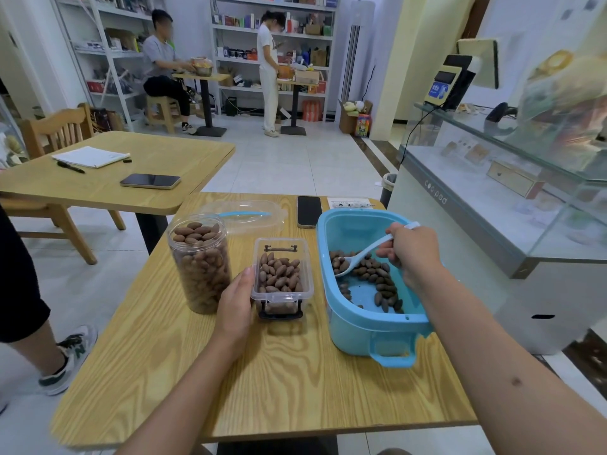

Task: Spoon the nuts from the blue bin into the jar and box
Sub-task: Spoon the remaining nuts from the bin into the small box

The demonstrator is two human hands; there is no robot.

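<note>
while the spoon (359, 257) is gripped by the curled fingers of the right hand (414, 254) and its bowl is dipped among the nuts (374, 280) left in the blue bin (364, 326), which stands at the table's right edge, the small box (281, 277) is steadied near the table's middle by the left hand (236, 307), whose thumb is laid along its left wall; whether the fingers are closed on anything cannot be told. the jar (201, 262), to the left of the box and close to the table's left edge, is already filled almost to its rim, and the box is heaped close to its own. the likeliest fault is judged to be spillage: if a loaded spoon is carried over the bin wall and tipped too fast, nuts could be scattered over the table (262, 389) or rolled off its edge. an overfilled box might also be kept from closing, and the phone (309, 211) by the far edge could be struck.
</note>
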